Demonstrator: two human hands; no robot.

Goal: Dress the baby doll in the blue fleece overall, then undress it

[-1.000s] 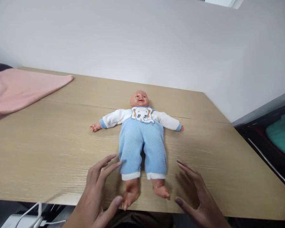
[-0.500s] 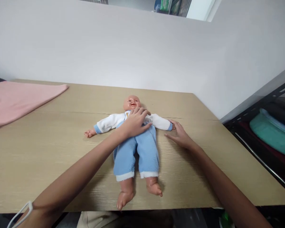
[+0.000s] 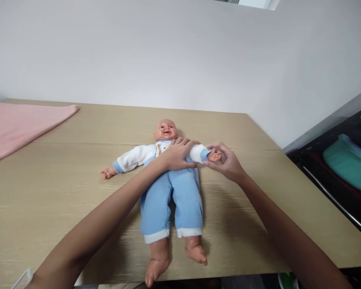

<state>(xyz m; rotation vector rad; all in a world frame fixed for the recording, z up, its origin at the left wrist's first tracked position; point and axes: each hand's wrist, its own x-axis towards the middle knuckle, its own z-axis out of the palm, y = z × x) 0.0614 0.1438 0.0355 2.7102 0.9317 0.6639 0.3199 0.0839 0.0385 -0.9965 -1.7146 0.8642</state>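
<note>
A baby doll (image 3: 186, 200) lies on its back on the table, feet toward me, in a white top with blue cuffs and blue trousers. My left hand (image 3: 178, 154) rests across its chest, fingers and thumb on either side of the sleeve near the shoulder. Around the cuffed forearm on the right side curls my right hand (image 3: 230, 162), thumb below and fingers above and behind. The doll's small hand pokes out between them, palm up. Its other arm (image 3: 135, 157) stretches out to the left on the tabletop.
A pink cloth (image 3: 27, 124) is spread at the table's left. The wooden tabletop (image 3: 63, 192) meets a white wall (image 3: 123, 52) at the back. At the right stands a black rack (image 3: 315, 176) holding a teal item (image 3: 349, 164).
My right hand has closed round the doll's forearm, which is now bent slightly inward and turned palm up. My left hand has shifted right toward the shoulder. The view has tilted down.
</note>
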